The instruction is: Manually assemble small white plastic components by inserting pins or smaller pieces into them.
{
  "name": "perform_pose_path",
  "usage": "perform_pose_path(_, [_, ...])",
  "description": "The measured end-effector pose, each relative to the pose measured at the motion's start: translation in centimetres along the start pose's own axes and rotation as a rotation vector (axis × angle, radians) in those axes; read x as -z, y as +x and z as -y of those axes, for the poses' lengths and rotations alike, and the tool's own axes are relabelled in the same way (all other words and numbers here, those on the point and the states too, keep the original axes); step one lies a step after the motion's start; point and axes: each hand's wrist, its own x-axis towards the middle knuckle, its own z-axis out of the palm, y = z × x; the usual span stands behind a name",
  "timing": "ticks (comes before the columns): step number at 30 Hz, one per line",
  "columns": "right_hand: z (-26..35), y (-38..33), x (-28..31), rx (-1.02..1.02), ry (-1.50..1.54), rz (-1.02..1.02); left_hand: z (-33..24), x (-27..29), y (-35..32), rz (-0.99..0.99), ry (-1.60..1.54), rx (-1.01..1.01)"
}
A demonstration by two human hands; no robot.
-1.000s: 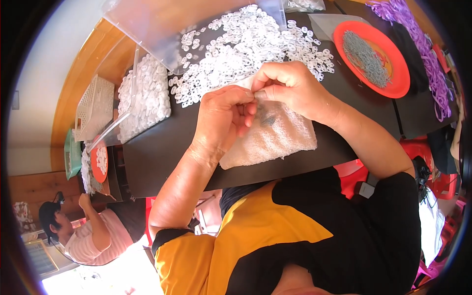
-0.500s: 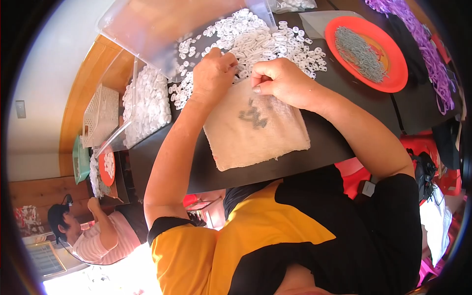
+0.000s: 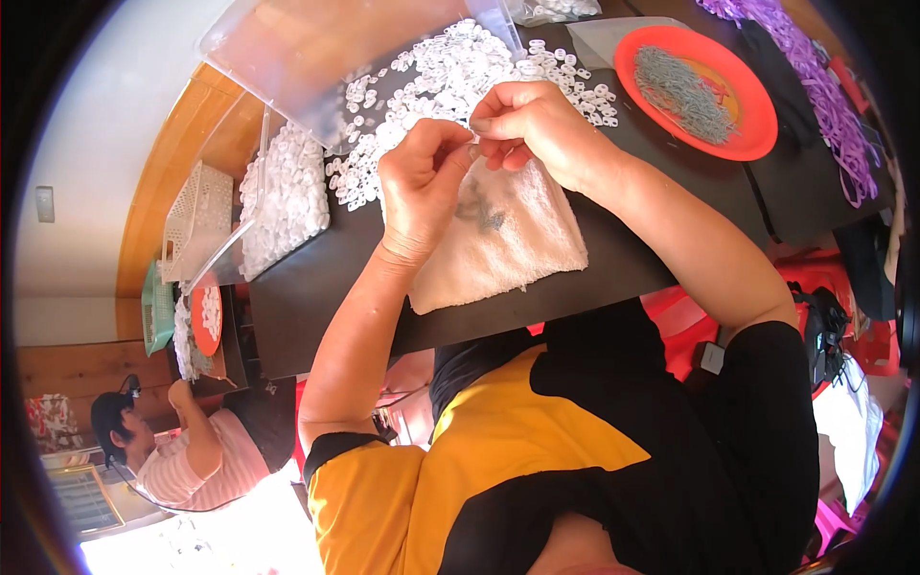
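Note:
My left hand [image 3: 418, 187] and my right hand [image 3: 541, 132] meet fingertip to fingertip above the far edge of a beige cloth [image 3: 508, 254]. Both are closed in a pinch. A small white plastic piece [image 3: 475, 138] shows faintly at the left fingertips, mostly covered. Whatever the right fingers grip is too small to make out. Small grey pieces [image 3: 489, 219] lie in a cluster on the cloth, partly behind my left hand. Just beyond my hands spreads a heap of white oval plastic pieces with holes [image 3: 450, 72].
A red plate [image 3: 760, 120] with thin grey pins [image 3: 682, 94] stands at the right, near purple ribbon [image 3: 819, 86]. Clear plastic bins [image 3: 264, 57] and a mound of white pieces [image 3: 286, 192] are on the left. Another person [image 3: 196, 450] sits at far left.
My left hand has drawn back from the white heap toward me. My right hand has moved up and left, and the fingertips of both now meet. The view has shifted slightly.

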Motion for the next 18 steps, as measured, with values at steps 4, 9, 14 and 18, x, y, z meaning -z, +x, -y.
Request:
perform_pose_path(4, [-0.3,-0.1,-0.2,0.035,-0.006,-0.009,0.3,-0.4,-0.6,-0.022,0.039,-0.181])
perform_pose_path(9, [-0.7,0.0,-0.6,0.097,-0.024,-0.008,0.2,-0.6,-1.2,-0.062,-0.173,0.017])
perform_pose_path(14, [-1.4,0.3,-0.7,0.224,-0.125,-0.024,-0.5,-0.6,-0.7,-0.085,-0.587,0.317])
perform_pose_path(18, [-1.2,0.4,-0.7,0.241,-0.155,0.013,0.4,0.1,-0.4,0.011,-0.676,0.424])
